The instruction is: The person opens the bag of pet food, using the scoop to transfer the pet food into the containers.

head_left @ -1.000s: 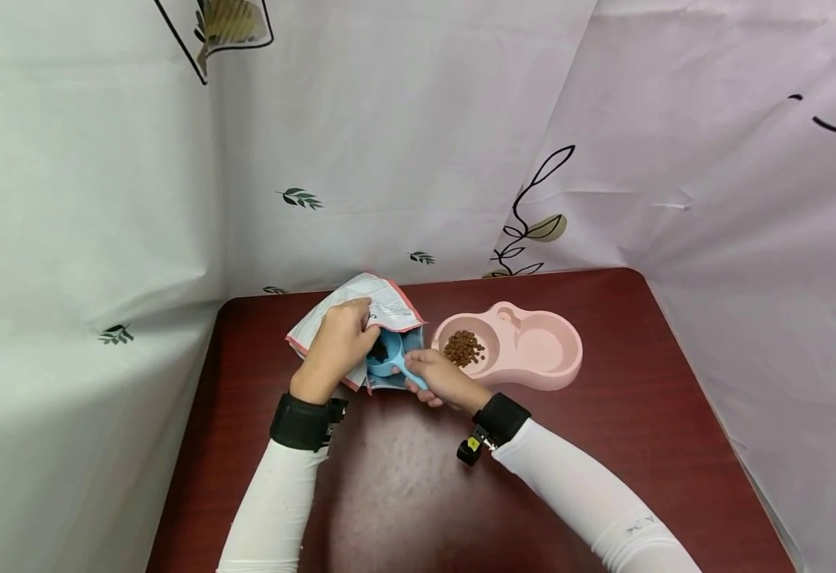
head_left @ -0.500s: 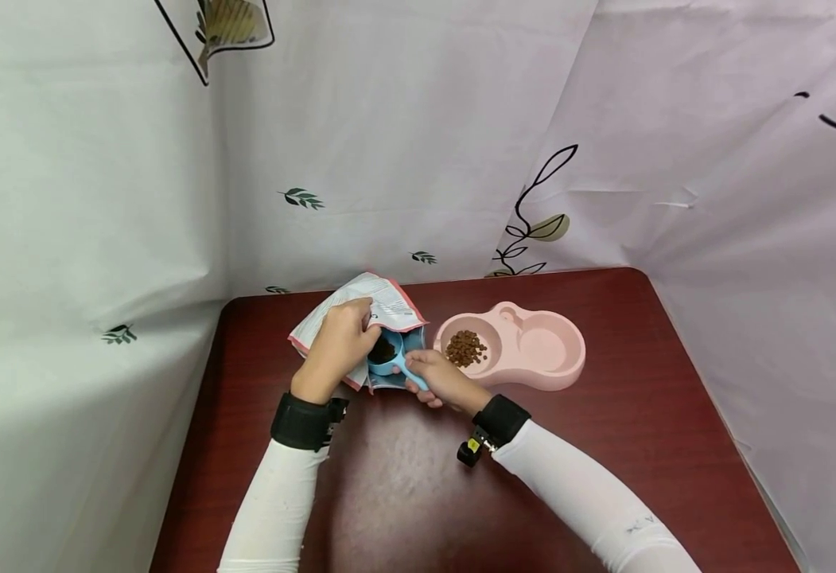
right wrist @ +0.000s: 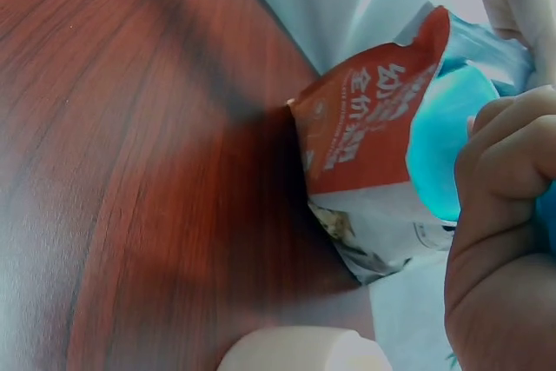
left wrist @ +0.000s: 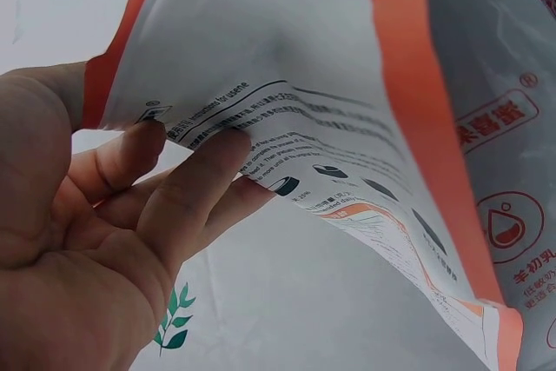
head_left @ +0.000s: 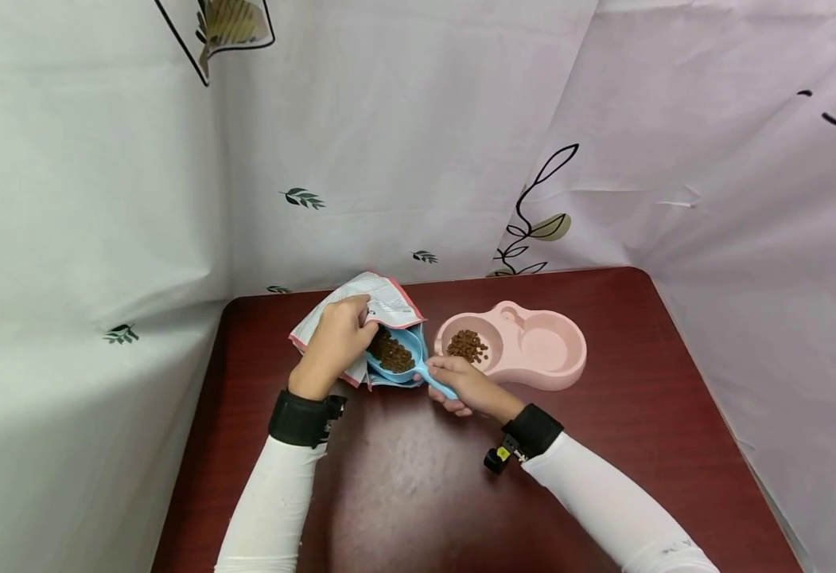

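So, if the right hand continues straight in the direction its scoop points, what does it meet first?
The right hand holds the blue scoop, whose bowl points up-left into the open food bag. Going straight on, it would likely meet the bag's inner wall first, then the left hand gripping the bag's edge. Depth is unclear.

Pet food bag [left wrist: 365,128], left wrist view: fine black printed lines and small icons, too small to read; at the right edge, large orange Chinese characters, cut off, and below them "羊奶乳" beside a droplet emblem. Right wrist view: white Chinese characters on the bag's orange panel [right wrist: 365,119], seen inverted, not legible.
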`<act>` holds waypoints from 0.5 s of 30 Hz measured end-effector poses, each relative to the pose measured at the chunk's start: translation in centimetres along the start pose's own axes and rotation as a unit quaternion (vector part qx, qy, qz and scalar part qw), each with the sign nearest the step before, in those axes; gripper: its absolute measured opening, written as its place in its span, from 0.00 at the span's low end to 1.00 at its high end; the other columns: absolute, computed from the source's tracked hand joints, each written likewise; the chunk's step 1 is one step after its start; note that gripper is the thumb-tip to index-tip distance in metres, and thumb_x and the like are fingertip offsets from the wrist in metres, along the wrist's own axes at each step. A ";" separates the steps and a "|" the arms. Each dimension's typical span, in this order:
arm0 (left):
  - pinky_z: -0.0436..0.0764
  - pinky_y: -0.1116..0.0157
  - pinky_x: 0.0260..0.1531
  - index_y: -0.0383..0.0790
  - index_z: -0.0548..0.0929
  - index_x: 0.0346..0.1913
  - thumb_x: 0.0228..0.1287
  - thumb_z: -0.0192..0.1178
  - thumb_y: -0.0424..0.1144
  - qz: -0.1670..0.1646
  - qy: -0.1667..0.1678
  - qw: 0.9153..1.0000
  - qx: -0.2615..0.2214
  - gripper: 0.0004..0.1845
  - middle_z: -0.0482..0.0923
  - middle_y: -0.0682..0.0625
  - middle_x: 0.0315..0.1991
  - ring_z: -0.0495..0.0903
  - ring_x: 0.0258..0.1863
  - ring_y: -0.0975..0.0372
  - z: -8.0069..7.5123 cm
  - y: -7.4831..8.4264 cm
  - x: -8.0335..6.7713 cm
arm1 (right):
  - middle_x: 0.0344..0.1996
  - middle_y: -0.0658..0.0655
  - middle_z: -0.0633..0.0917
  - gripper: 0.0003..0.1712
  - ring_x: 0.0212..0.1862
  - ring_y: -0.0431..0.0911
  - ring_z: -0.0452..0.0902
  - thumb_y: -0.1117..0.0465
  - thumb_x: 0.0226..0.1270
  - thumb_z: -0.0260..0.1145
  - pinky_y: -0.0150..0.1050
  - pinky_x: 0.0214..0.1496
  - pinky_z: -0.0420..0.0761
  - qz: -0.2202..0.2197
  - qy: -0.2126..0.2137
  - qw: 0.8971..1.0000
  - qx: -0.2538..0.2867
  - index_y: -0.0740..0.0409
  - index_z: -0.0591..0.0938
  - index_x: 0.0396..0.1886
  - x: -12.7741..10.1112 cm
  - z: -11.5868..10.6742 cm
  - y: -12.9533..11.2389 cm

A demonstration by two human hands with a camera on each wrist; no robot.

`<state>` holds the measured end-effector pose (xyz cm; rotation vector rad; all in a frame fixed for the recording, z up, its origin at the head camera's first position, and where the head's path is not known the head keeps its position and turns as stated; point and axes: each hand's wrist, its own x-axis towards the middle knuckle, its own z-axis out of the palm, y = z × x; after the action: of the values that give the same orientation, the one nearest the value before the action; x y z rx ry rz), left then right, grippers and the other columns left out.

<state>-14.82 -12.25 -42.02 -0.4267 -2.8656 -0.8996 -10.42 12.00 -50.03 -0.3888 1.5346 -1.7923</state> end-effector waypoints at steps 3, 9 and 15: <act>0.60 0.65 0.22 0.38 0.72 0.25 0.63 0.62 0.29 0.002 0.000 1.000 0.003 0.12 0.63 0.50 0.20 0.60 0.20 0.61 -0.1 0.0 0.1 | 0.24 0.52 0.72 0.24 0.13 0.35 0.59 0.57 0.87 0.42 0.29 0.11 0.61 -0.005 -0.010 1.000 0.000 0.78 0.69 0.57 -0.7 -0.3 -0.3; 0.60 0.65 0.21 0.42 0.68 0.23 0.64 0.63 0.29 -0.008 -0.009 1.000 0.001 0.17 0.63 0.50 0.18 0.59 0.19 0.61 -0.2 -0.1 0.2 | 0.24 0.51 0.73 0.20 0.13 0.34 0.59 0.55 0.87 0.43 0.30 0.12 0.61 0.002 -0.020 1.000 -0.006 0.67 0.74 0.53 -2.2 -1.0 -0.7; 0.60 0.65 0.23 0.42 0.68 0.23 0.64 0.62 0.29 0.000 -0.004 1.000 0.002 0.16 0.61 0.51 0.19 0.58 0.20 0.61 -0.4 -0.4 0.4 | 0.24 0.50 0.72 0.20 0.14 0.34 0.59 0.54 0.87 0.43 0.29 0.12 0.60 0.012 -0.033 0.999 -0.006 0.66 0.74 0.54 -4.3 -1.6 -1.3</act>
<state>-15.27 -12.70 -41.81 -0.4315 -2.8745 -0.8931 -9.02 16.15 -48.20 -0.4306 1.4995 -1.7359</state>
